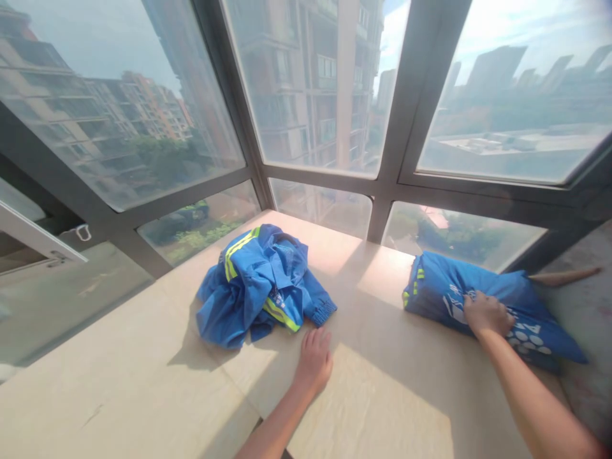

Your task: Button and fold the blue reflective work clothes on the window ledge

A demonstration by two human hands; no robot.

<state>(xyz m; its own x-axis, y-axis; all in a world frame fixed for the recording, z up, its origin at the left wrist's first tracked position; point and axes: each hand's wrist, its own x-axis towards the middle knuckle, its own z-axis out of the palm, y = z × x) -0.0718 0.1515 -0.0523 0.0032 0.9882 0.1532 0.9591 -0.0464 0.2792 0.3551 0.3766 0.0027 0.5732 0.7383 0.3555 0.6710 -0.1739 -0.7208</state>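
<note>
A crumpled blue jacket [258,280] with yellow-green and silver reflective stripes lies in a loose heap on the pale sill top. Just in front of its elastic cuff, my left hand [315,360] rests on the surface with its fingers stretched out, holding nothing. At the right, a folded blue garment bundle [435,280] with white printing and yellow-green stripes lies by the window. My right hand [488,313] presses down on top of it, its fingers laid over the cloth and slightly bent. Part of the print is hidden under that hand.
The pale stone-look surface [382,389] runs into a corner of grey-framed windows [415,95]. A brown pointed stick-like thing [567,276] pokes out behind the bundle, near the right wall [588,338]. An open window sash [38,236] stands at the left.
</note>
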